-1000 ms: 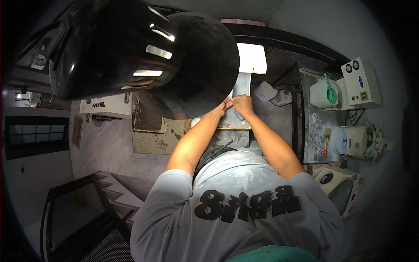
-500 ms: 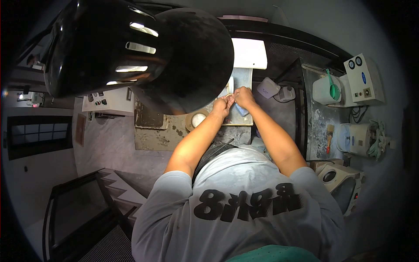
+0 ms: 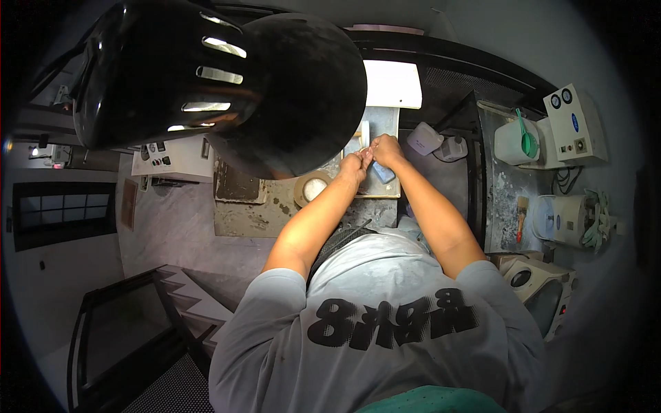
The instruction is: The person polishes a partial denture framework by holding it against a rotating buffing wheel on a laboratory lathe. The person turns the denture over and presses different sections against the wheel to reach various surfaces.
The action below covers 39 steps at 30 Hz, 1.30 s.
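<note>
Over a light tray [image 3: 394, 124] on the workbench, my two hands meet fingertip to fingertip. My left hand [image 3: 354, 165] is closed in a pinch, and so is my right hand [image 3: 387, 149] just beside it. Whatever small piece sits between the fingers is too small to make out. Under my right wrist lies a blue block-like thing [image 3: 383, 173], partly covered by the hand. A whitish upright piece [image 3: 365, 131] stands just beyond the fingers. Left of my left forearm is a round tan ring [image 3: 301, 193] with a bright white middle.
A large black lamp shade [image 3: 296, 96] hangs over the bench and hides its back left. White jugs [image 3: 424, 139] stand right of the tray. On the right-hand bench are a white tub [image 3: 509, 141] with a green scoop, a brush [image 3: 521, 219] and a gauged machine [image 3: 575, 124].
My left hand has shifted slightly right, closer to my right hand. More of the blue thing and the whitish piece shows now.
</note>
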Each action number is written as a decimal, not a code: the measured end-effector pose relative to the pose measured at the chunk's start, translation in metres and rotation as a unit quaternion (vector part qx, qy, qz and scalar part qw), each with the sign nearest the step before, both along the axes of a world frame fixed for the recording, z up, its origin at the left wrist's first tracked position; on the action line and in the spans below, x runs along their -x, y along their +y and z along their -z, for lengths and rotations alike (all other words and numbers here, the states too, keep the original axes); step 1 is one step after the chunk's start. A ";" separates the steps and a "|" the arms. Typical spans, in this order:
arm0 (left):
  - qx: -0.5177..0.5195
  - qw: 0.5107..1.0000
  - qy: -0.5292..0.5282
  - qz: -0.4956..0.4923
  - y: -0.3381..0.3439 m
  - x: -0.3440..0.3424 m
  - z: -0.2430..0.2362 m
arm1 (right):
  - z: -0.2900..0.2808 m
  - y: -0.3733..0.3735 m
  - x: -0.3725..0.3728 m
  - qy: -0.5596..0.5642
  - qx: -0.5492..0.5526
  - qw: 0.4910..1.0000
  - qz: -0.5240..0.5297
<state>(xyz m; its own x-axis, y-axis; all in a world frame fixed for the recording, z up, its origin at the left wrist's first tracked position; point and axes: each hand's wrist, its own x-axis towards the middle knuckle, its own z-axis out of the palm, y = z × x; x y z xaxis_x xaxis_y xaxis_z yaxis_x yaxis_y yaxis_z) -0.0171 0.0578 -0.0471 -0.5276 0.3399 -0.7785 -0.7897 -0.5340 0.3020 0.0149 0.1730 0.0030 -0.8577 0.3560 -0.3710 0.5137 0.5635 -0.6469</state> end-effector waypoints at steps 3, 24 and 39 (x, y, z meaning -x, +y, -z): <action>-0.009 1.000 0.004 0.006 -0.004 0.001 0.002 | -0.002 -0.004 0.001 -0.005 -0.007 1.000 0.000; 0.027 0.989 0.139 0.039 -0.008 -0.006 0.005 | 0.006 -0.012 -0.024 0.185 0.020 0.982 0.033; 0.041 0.994 0.082 0.058 -0.003 0.010 0.009 | -0.002 -0.009 -0.009 0.056 -0.011 0.998 0.026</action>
<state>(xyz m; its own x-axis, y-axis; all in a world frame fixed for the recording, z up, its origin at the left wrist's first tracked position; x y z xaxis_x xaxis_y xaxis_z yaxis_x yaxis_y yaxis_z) -0.0275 0.0550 -0.0559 -0.6101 0.3451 -0.7133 -0.7816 -0.4100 0.4701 0.0241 0.1639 0.0049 -0.8738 0.4083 -0.2643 0.4672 0.5534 -0.6895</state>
